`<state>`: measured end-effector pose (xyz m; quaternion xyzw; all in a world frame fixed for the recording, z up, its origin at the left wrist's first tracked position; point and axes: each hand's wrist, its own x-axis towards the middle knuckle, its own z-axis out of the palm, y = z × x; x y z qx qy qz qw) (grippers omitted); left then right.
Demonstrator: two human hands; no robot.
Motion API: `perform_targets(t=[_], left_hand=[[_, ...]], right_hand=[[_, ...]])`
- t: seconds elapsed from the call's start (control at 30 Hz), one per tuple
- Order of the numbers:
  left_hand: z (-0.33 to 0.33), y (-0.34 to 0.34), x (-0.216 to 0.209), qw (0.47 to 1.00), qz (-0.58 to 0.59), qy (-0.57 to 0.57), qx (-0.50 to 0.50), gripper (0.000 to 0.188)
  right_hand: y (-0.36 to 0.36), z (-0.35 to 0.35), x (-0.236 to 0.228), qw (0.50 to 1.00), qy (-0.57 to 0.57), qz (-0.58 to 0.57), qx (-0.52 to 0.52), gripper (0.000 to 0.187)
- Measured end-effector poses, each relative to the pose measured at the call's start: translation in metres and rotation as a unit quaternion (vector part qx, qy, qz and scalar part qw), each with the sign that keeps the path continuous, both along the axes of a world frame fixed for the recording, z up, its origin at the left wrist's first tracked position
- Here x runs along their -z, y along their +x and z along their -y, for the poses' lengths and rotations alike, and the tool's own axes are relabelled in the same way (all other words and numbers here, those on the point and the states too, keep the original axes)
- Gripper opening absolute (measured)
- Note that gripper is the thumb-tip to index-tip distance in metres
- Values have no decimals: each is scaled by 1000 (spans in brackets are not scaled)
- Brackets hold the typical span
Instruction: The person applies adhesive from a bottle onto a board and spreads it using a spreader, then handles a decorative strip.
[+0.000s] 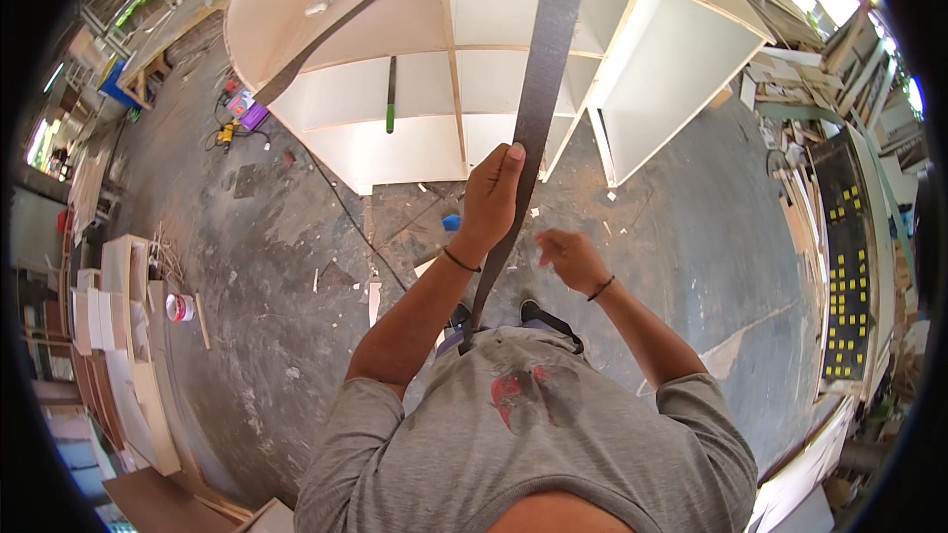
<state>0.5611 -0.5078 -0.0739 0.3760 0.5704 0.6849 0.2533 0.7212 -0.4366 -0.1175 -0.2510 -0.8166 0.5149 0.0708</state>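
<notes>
My left hand (491, 195) is closed around a long, flat, dark grey-brown strip (546, 64), thumb lying on its face. The strip's wide end rises in front of the white cabinet, and its lower part bends down toward my waist. To the right of the strip, apart from it, is my right hand (573, 259), its fingers loosely bent with a gap between them and nothing visible in them. A second dark strip (324, 43) lies slantwise across the cabinet (513, 79) at the left. A green-handled tool (391, 99) with a dark blade rests on the cabinet.
A cable (346, 212) runs over the floor (267, 296) among scattered offcuts and a blue scrap (451, 223). Farther left are a yellow power tool (226, 133) and a round tub (180, 308). Wooden boards (128, 336) stand left; timber scraps (820, 69) pile up right.
</notes>
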Motion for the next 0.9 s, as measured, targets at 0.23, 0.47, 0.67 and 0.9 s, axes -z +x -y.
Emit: perform_targets(t=[0.23, 0.47, 0.67, 0.9], left_hand=[[-20, 50, -10, 998, 39, 37, -32, 37], [-34, 49, -24, 990, 31, 34, -136, 39], [-42, 80, -18, 988, 37, 13, -149, 33], [-54, 89, -1, 977, 54, 26, -205, 32]], right_hand=[[-11, -29, -51, 990, 46, -117, 71, 24], [52, -39, 65, 985, 140, -94, -48, 13], [26, -40, -40, 963, 14, -270, -3, 18], [15, -36, 25, 913, -187, -285, 226, 34]])
